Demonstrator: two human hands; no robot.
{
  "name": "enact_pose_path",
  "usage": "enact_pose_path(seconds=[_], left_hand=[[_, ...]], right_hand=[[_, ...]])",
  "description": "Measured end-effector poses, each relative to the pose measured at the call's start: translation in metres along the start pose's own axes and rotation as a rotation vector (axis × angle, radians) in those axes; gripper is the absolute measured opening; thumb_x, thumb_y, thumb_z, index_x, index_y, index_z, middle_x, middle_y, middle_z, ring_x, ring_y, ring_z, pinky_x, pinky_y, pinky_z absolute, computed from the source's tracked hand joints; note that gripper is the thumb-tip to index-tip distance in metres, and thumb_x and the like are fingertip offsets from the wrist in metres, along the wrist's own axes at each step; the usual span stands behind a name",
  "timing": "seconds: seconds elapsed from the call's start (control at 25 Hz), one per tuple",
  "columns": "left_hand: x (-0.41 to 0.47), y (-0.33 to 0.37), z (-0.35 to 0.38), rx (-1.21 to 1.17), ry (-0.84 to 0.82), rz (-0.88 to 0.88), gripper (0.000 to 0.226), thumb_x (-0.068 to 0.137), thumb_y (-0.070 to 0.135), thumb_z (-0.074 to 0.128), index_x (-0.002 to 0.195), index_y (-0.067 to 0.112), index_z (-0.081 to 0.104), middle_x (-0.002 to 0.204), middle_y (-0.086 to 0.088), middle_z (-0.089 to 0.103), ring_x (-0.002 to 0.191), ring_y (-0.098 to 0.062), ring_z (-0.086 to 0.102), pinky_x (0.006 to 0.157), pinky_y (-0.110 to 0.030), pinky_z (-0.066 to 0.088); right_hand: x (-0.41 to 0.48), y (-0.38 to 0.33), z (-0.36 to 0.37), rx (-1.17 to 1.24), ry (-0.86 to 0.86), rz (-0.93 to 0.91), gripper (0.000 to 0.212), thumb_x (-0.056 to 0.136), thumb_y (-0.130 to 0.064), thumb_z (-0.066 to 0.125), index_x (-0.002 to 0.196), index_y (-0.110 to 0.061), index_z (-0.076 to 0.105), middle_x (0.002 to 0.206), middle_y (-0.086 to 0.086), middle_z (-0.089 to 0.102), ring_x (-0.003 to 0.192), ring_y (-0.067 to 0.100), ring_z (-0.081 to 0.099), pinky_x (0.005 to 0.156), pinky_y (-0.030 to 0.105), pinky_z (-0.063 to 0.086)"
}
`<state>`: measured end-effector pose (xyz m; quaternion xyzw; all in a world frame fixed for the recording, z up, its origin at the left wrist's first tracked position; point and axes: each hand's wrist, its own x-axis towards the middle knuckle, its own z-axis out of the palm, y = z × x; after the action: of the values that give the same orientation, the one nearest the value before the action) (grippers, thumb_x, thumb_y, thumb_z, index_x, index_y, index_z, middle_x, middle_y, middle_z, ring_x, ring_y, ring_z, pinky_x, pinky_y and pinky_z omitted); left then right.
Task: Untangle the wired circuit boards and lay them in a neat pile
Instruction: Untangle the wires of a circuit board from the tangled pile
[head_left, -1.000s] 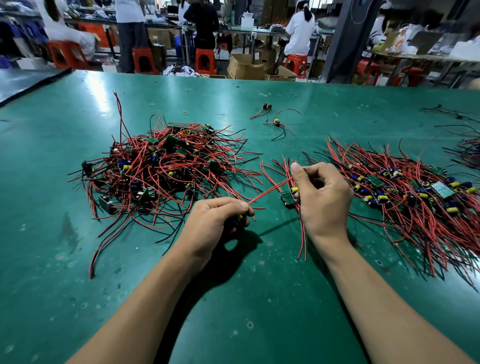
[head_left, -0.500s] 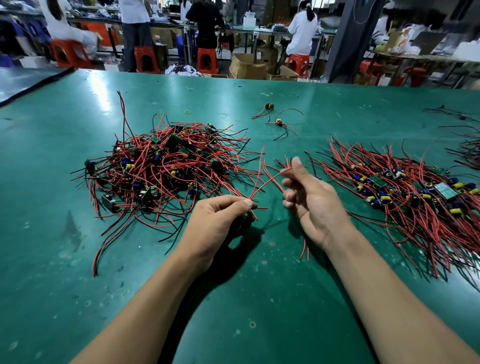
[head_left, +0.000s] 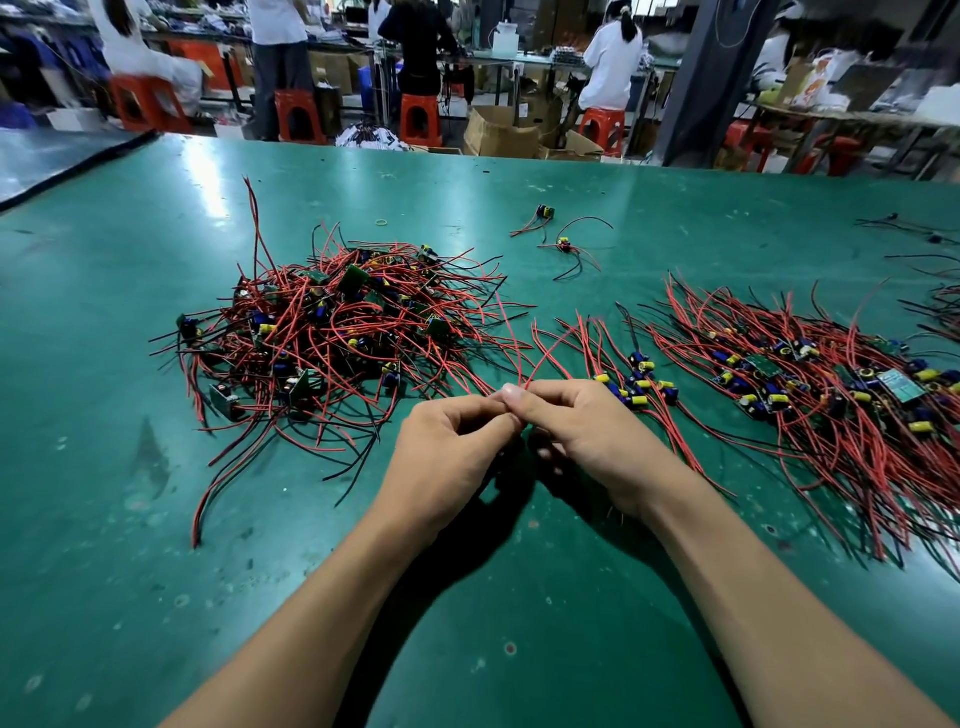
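Table (head_left: 130, 519): teal-green, pale scuffs. Tangle (head_left: 332, 332), 10 o'clock: red and black leads, green boards, blue and yellow caps. Pile (head_left: 831, 395), 3 o'clock: same colours. Wire (head_left: 543, 358), centre: red. Stools (head_left: 421, 119), 12 o'clock: orange-red.

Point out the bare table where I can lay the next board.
Bare table lies near-left of the tangled heap, between the forearms, and along the far edge beyond the two loose boards. Crowded: the gap between heap and sorted pile, where the left hand and right hand pinch red wires.
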<state>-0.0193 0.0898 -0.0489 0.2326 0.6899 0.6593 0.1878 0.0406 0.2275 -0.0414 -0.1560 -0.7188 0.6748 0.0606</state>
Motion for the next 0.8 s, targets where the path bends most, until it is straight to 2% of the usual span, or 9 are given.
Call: enact_pose_path(seconds=[0.12, 0.24, 0.32, 0.4, 0.52, 0.6, 0.68, 0.8], left_hand=[[0.001, -0.001, 0.002, 0.003, 0.069, 0.007, 0.011, 0.087, 0.013, 0.069, 0.083, 0.015, 0.079, 0.078, 0.004, 0.076, 0.070, -0.006, 0.065, 0.067, -0.021, 0.051], [0.002, 0.000, 0.002, -0.029, 0.074, -0.010, 0.009, 0.087, 0.014, 0.071, 0.083, 0.014, 0.079, 0.079, -0.001, 0.076, 0.071, -0.011, 0.065, 0.071, -0.027, 0.051], [0.003, 0.001, 0.000, -0.136, 0.023, -0.073, 0.012, 0.088, 0.011, 0.069, 0.081, 0.011, 0.078, 0.073, -0.006, 0.074, 0.067, -0.016, 0.063, 0.071, -0.031, 0.049], [0.004, 0.002, -0.002, -0.233, -0.034, -0.130, 0.016, 0.089, 0.010, 0.067, 0.078, 0.012, 0.078, 0.067, -0.006, 0.069, 0.063, -0.017, 0.060, 0.067, -0.031, 0.048], [0.004, 0.004, -0.002, -0.236, -0.060, -0.128, 0.020, 0.088, 0.010, 0.066, 0.072, 0.015, 0.078, 0.063, -0.005, 0.067, 0.058, -0.014, 0.058, 0.059, -0.025, 0.047], [0.003, 0.004, 0.000, -0.215, -0.060, -0.117, 0.023, 0.088, 0.008, 0.066, 0.069, 0.016, 0.077, 0.062, -0.004, 0.067, 0.056, -0.011, 0.059, 0.057, -0.021, 0.047], [0.003, 0.003, 0.001, -0.212, -0.064, -0.122, 0.025, 0.088, 0.006, 0.066, 0.066, 0.015, 0.076, 0.060, -0.004, 0.067, 0.053, -0.008, 0.059, 0.054, -0.016, 0.048], [0.001, 0.003, 0.002, -0.163, -0.068, -0.107, 0.024, 0.087, 0.004, 0.068, 0.065, 0.012, 0.075, 0.058, -0.003, 0.065, 0.051, -0.005, 0.059, 0.051, -0.014, 0.045]], right_hand=[[-0.001, -0.001, 0.000, -0.056, -0.015, 0.003, 0.032, 0.100, -0.036, 0.057, 0.106, -0.008, 0.073, 0.072, 0.010, 0.053, 0.052, 0.011, 0.042, 0.044, 0.021, 0.033], [0.000, -0.002, 0.000, -0.015, 0.052, -0.046, 0.021, 0.095, -0.027, 0.065, 0.100, -0.010, 0.076, 0.075, 0.010, 0.056, 0.054, 0.011, 0.042, 0.045, 0.020, 0.033], [0.001, -0.002, 0.000, 0.098, 0.121, -0.080, 0.013, 0.087, -0.019, 0.073, 0.090, -0.006, 0.075, 0.067, 0.003, 0.059, 0.049, 0.008, 0.039, 0.043, 0.018, 0.031], [0.002, -0.003, 0.002, 0.232, 0.139, -0.063, 0.011, 0.079, -0.018, 0.078, 0.082, -0.010, 0.071, 0.060, -0.001, 0.055, 0.045, 0.006, 0.037, 0.041, 0.017, 0.029], [0.005, -0.002, 0.004, 0.377, 0.185, -0.040, 0.018, 0.069, -0.020, 0.079, 0.073, -0.013, 0.064, 0.067, 0.006, 0.047, 0.040, 0.005, 0.034, 0.039, 0.017, 0.026], [0.008, -0.002, 0.005, 0.430, 0.243, -0.054, 0.018, 0.074, -0.014, 0.077, 0.071, -0.012, 0.059, 0.072, 0.007, 0.047, 0.040, 0.004, 0.034, 0.038, 0.016, 0.026], [0.010, -0.003, 0.000, 0.508, 0.316, -0.067, 0.019, 0.084, -0.006, 0.071, 0.072, -0.012, 0.057, 0.067, 0.001, 0.048, 0.038, 0.003, 0.034, 0.036, 0.015, 0.027], [0.012, -0.008, -0.016, 0.625, 0.432, -0.070, 0.017, 0.090, -0.004, 0.066, 0.080, -0.014, 0.057, 0.067, -0.003, 0.051, 0.038, 0.002, 0.036, 0.035, 0.015, 0.028]])
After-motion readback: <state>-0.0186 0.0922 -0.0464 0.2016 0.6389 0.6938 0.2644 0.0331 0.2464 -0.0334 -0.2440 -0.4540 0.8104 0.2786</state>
